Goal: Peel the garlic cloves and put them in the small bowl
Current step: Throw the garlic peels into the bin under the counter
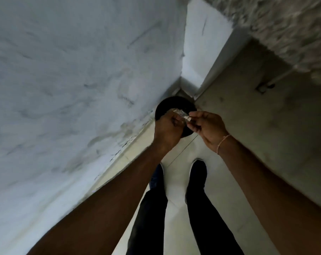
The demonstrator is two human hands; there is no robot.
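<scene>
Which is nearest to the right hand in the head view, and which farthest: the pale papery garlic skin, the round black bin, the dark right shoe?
1. Pale papery garlic skin: pinched at the right hand fingers.
2. Round black bin: just beyond and below the hand.
3. Dark right shoe: on the floor, toward the person.

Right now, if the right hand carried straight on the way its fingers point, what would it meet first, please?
Most likely the left hand: the right hand points leftward, pinching the pale garlic skin stretched between them. The black round object lies beneath, though depth is unclear.
</scene>
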